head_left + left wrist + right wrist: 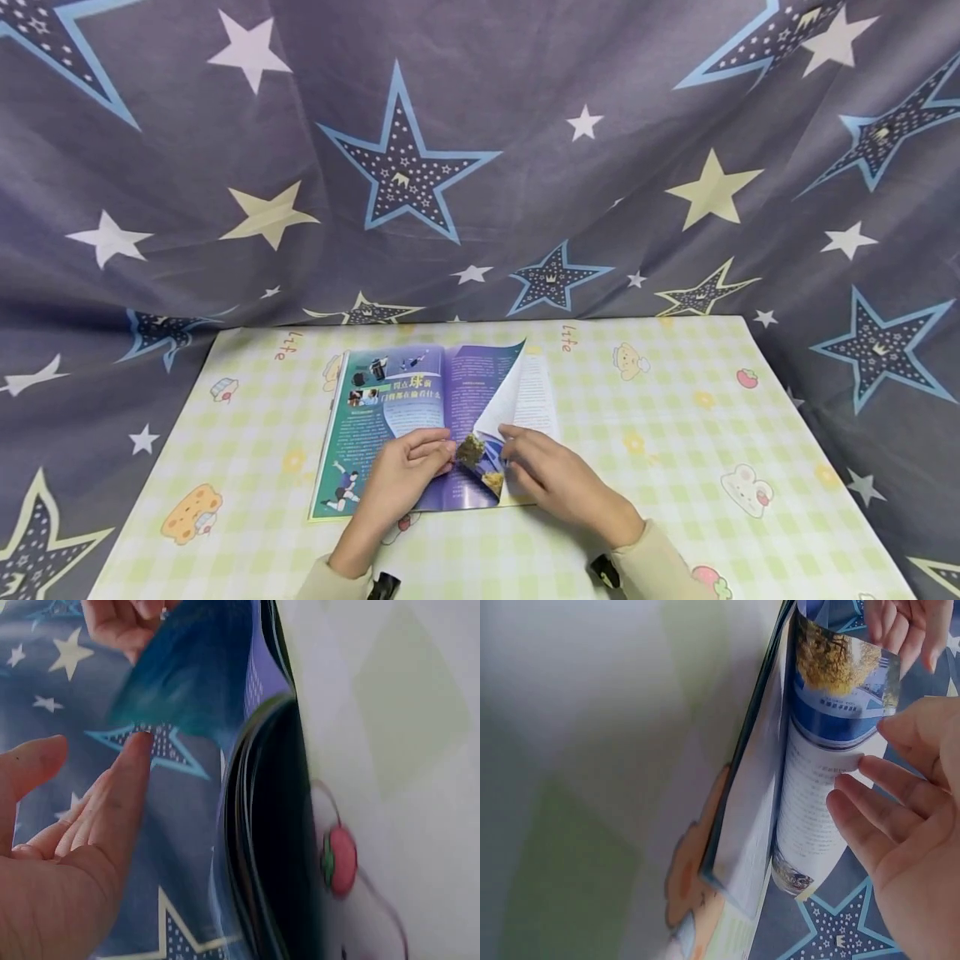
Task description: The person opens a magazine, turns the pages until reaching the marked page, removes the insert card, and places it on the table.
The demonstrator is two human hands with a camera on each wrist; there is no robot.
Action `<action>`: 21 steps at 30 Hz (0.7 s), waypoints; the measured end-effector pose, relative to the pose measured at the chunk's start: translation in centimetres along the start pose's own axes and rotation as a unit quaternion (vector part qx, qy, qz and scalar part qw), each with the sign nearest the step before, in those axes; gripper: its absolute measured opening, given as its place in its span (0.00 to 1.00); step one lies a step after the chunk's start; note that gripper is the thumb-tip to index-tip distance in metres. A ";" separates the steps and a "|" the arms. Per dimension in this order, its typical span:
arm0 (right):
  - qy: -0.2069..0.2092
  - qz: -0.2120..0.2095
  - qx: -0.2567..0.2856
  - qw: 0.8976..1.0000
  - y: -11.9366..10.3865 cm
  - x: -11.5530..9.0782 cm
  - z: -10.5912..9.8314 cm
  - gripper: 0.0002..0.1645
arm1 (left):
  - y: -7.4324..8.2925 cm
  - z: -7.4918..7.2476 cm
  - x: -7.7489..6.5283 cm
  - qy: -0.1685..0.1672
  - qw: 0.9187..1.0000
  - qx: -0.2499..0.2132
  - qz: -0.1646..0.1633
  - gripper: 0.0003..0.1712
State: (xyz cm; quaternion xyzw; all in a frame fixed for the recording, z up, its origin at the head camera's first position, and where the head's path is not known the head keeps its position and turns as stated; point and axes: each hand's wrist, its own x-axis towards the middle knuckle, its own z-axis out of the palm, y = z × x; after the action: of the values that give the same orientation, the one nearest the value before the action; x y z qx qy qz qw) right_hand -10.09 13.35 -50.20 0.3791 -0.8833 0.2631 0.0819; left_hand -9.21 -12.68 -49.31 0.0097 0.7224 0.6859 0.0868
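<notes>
An open magazine (360, 467) lies on the table with one right-hand page (498, 408) lifted and curling over toward the left. My left hand (408, 467) is over the middle of the magazine, beside the curled page's edge. In the left wrist view, the left hand's fingers (135, 761) are straight, with a fingertip at the page edge and the thumb held apart. My right hand (558, 475) is at the right of the lifted page. Its extended fingers (870, 832) rest against the page's printed side, which shows a yellow tree photo and blue band.
Beneath the magazine is a checked tablecloth (675, 467) with cartoon prints. A dark star-patterned cloth (480, 200) hangs behind the table and along its sides. Black wrist straps (603, 572) show near the sleeves at the front.
</notes>
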 end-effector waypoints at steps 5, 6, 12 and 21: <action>-0.005 -0.003 0.013 1.000 -0.2 0.2 0.2 0.08 | -0.3 1.1 0.5 -0.019 1.000 -0.004 -0.004 0.20; -0.005 -0.004 0.015 1.000 -0.3 0.2 0.3 0.08 | -0.4 1.2 0.6 -0.021 1.000 -0.001 -0.003 0.20; -0.007 -0.007 0.011 1.000 -0.3 0.1 0.5 0.12 | -0.6 1.0 0.8 -0.006 1.000 0.012 -0.001 0.17; -0.036 0.012 0.007 0.999 -0.3 -0.1 0.3 0.26 | -0.6 -2.3 -0.5 0.080 0.996 0.005 -0.037 0.15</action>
State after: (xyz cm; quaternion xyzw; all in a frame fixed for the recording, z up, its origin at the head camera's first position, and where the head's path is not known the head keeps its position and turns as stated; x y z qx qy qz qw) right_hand -9.75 13.11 -50.36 0.3786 -0.8881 0.2566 0.0446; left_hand -8.96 -15.09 -49.70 -0.0714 0.7306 0.6769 0.0543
